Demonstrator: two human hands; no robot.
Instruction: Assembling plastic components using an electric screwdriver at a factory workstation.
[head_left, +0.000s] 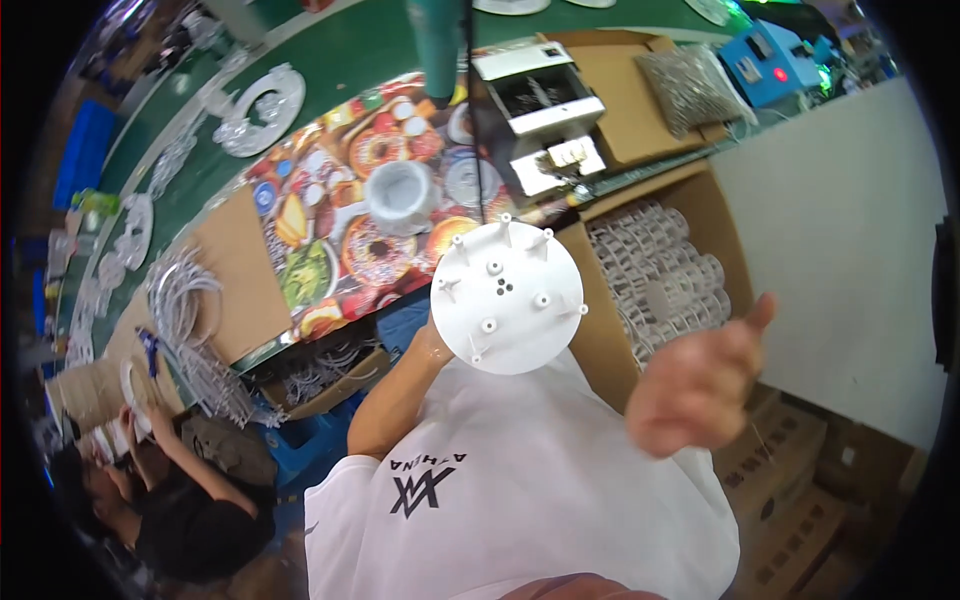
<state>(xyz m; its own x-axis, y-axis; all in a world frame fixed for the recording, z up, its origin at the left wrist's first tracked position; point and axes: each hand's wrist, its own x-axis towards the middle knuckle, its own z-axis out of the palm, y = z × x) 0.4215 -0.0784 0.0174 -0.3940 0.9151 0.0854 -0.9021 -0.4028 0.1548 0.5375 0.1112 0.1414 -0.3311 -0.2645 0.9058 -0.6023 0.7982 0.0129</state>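
A white round plastic disc (520,300) with several short screw posts and three small dark holes is held up in front of my chest. My left hand (434,343) grips it from behind at its left edge; the disc hides most of the fingers. Raised to the right, apart from the disc, is my right hand (700,385). Motion smears it, and its thumb points up and outward; whether its fingers hold anything is not clear. Beyond the disc, a white ring-shaped cup (401,196) sits on a food-print mat (350,260).
An open carton (735,235) of white ring-shaped parts stands right of the disc. Behind it are a white-and-black screw feeder (535,90), a bag of screws (690,88) and a blue device (765,60). A dark rod (476,130) hangs over the mat. A co-worker (190,500) sits lower left.
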